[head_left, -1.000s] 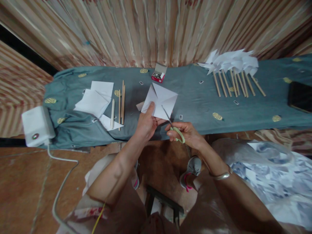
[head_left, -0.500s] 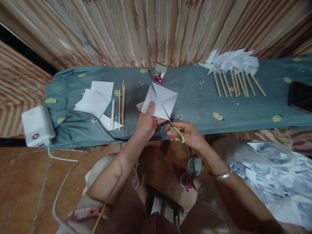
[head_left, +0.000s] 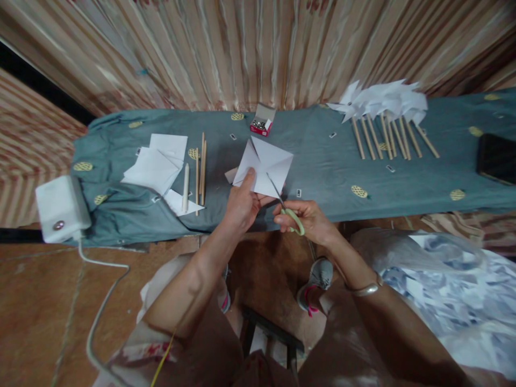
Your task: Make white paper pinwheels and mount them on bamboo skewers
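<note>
A square sheet of white paper point(head_left: 274, 158) is gripped by my left hand point(head_left: 244, 204), thumb on top and fingers underneath. A slit runs in from the paper's upper left corner. My right hand point(head_left: 310, 220) is closed on scissors with light green handles point(head_left: 297, 223). Their blades lie across the paper's lower right part, tips near its middle. A red box of small metal pins point(head_left: 261, 126) stands just beyond the paper, its lid up. A small paper piece point(head_left: 231, 175) shows at the sheet's left edge.
To the left lie white paper squares point(head_left: 151, 169), a white stick point(head_left: 186, 188) and several wooden sticks point(head_left: 203, 172). Finished paper pinwheels point(head_left: 387, 105) rest at the right, near a dark phone-like object point(head_left: 497, 158). A white cabled box point(head_left: 63, 208) sits far left; a bag of paper point(head_left: 451, 290) stands lower right.
Almost nothing differs. The whole view has shifted very slightly, while both hands, the paper and the scissors keep the same positions relative to each other.
</note>
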`<state>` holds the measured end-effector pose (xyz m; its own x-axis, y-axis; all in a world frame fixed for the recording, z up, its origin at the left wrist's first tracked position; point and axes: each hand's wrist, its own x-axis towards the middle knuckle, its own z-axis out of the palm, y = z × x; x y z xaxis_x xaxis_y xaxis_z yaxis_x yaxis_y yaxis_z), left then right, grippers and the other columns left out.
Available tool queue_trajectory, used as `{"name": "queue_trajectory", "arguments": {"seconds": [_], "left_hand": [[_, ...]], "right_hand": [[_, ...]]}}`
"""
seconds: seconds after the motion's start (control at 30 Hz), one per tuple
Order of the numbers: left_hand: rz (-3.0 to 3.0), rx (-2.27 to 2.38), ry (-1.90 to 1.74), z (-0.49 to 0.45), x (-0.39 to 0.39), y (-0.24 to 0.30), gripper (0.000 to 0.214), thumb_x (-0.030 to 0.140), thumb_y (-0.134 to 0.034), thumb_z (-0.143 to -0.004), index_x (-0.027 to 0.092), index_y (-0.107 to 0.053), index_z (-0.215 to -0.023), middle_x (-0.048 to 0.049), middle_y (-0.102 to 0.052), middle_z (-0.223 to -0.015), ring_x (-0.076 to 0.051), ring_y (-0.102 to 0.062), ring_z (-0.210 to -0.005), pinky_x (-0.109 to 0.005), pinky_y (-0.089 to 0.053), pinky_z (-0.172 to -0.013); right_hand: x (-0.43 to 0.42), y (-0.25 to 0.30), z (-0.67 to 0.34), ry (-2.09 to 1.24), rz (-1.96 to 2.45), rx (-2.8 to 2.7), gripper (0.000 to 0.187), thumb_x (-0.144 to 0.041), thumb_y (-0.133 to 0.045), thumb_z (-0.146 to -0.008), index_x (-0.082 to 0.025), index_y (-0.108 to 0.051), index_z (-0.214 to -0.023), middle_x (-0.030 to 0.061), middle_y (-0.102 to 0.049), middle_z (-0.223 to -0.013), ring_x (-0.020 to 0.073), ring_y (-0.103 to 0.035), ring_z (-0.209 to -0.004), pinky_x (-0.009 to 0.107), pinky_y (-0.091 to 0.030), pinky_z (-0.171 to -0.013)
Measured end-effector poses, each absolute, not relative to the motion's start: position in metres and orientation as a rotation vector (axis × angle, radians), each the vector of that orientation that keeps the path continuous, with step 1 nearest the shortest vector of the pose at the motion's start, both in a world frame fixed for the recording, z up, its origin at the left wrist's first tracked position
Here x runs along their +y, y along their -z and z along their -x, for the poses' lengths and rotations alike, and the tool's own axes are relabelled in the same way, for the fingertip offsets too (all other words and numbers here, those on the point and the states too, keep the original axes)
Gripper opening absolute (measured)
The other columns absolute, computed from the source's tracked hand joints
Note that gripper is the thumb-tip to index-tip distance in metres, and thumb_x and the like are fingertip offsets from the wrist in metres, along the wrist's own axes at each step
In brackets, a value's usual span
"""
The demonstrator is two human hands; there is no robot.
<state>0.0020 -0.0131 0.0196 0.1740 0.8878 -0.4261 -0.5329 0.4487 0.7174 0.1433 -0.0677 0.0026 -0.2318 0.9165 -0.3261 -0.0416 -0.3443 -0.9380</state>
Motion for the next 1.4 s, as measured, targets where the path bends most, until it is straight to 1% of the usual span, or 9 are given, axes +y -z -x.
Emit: {"name": "queue_trajectory", "arguments": {"seconds": [0.3, 0.5, 0.67, 0.8, 0.87, 1.03, 1.13, 1.23, 1.4], "left_hand": [[-0.468, 0.937, -1.066, -0.002, -0.012, -0.021, 0.031, 0.037, -0.054, -0.093, 0.02, -0.063, -0.117, -0.0083, -0.076, -0.095, -0.022, -0.073, -0.087, -0.033, -0.058, -0.075], [-0.491, 0.969, -1.103, -0.002, -0.011, -0.021, 0.021, 0.03, -0.05, -0.094, 0.018, -0.067, -0.099, -0.0067, -0.076, -0.09, -0.018, -0.071, -0.078, -0.027, -0.055, -0.066], [-0.455, 0.91, -1.189, 0.005, -0.003, -0.025, 0.017, 0.026, -0.054, -0.092, 0.017, -0.066, -0.1, -0.0085, -0.074, -0.104, -0.017, -0.07, -0.09, -0.03, -0.056, -0.08], [-0.451, 0.889, -1.25, 0.011, 0.001, -0.027, 0.025, 0.024, -0.063, -0.086, 0.013, -0.063, -0.108, -0.0123, -0.073, -0.108, -0.019, -0.069, -0.094, -0.034, -0.054, -0.088], [-0.488, 0.906, -1.232, 0.01, 0.0, -0.027, 0.026, 0.024, -0.065, -0.084, 0.012, -0.063, -0.107, -0.0128, -0.073, -0.106, -0.02, -0.069, -0.095, -0.035, -0.054, -0.088], [-0.639, 0.924, -1.066, 0.0, -0.01, -0.021, 0.029, 0.027, -0.071, -0.075, 0.013, -0.066, -0.1, -0.0094, -0.075, -0.094, -0.023, -0.07, -0.093, -0.036, -0.055, -0.083], [-0.72, 0.93, -0.967, -0.008, -0.016, -0.014, 0.034, 0.033, -0.078, -0.065, 0.012, -0.069, -0.09, -0.007, -0.074, -0.083, -0.022, -0.069, -0.08, -0.033, -0.055, -0.074], [-0.79, 0.951, -0.885, -0.013, -0.021, -0.006, 0.035, 0.036, -0.082, -0.058, 0.012, -0.07, -0.08, -0.0048, -0.072, -0.073, -0.019, -0.065, -0.067, -0.03, -0.051, -0.064], [-0.895, 0.98, -0.797, -0.014, -0.027, -0.001, 0.032, 0.038, -0.082, -0.057, 0.011, -0.072, -0.073, -0.0047, -0.07, -0.066, -0.017, -0.063, -0.061, -0.027, -0.047, -0.06]], "right_hand": [[-0.067, 0.001, -0.143, -1.632, 1.271, -1.158, 0.043, -0.056, -0.082, -0.057, -0.018, -0.066, -0.07, -0.0046, -0.057, -0.05, 0.0074, -0.048, -0.046, 0.021, -0.037, -0.046], [-0.071, -0.005, -0.143, -1.716, 1.231, -1.165, 0.044, -0.057, -0.079, -0.062, -0.017, -0.065, -0.075, -0.0036, -0.059, -0.055, 0.0073, -0.05, -0.051, 0.021, -0.041, -0.051], [-0.077, -0.007, -0.156, -1.804, 1.224, -1.215, 0.043, -0.054, -0.08, -0.064, -0.016, -0.064, -0.076, -0.0028, -0.06, -0.059, 0.0065, -0.051, -0.053, 0.019, -0.038, -0.05], [-0.081, -0.015, -0.177, -1.854, 1.236, -1.246, 0.044, -0.055, -0.079, -0.065, -0.015, -0.065, -0.078, -0.0012, -0.063, -0.062, 0.0084, -0.056, -0.057, 0.02, -0.041, -0.054], [-0.082, -0.019, -0.188, -1.76, 1.286, -1.228, 0.045, -0.055, -0.08, -0.063, -0.016, -0.066, -0.079, -0.0007, -0.064, -0.062, 0.0082, -0.055, -0.056, 0.021, -0.042, -0.054], [-0.078, -0.018, -0.208, -1.266, 1.422, -1.016, 0.047, -0.057, -0.081, -0.058, -0.019, -0.066, -0.081, -0.0006, -0.067, -0.065, 0.0099, -0.056, -0.058, 0.022, -0.044, -0.056], [-0.075, -0.015, -0.212, -1.134, 1.462, -1.038, 0.041, -0.051, -0.082, -0.061, -0.02, -0.065, -0.083, -0.0042, -0.062, -0.06, 0.0085, -0.051, -0.053, 0.021, -0.037, -0.049], [-0.072, -0.018, -0.212, -1.103, 1.462, -1.032, 0.041, -0.046, -0.084, -0.057, -0.02, -0.065, -0.082, -0.0079, -0.054, -0.053, 0.0065, -0.042, -0.047, 0.02, -0.029, -0.044], [-0.066, -0.022, -0.206, -1.344, 1.336, -0.91, 0.047, -0.037, -0.09, -0.043, -0.02, -0.063, -0.078, -0.0086, -0.056, -0.055, 0.0069, -0.045, -0.048, 0.02, -0.035, -0.046]]}}
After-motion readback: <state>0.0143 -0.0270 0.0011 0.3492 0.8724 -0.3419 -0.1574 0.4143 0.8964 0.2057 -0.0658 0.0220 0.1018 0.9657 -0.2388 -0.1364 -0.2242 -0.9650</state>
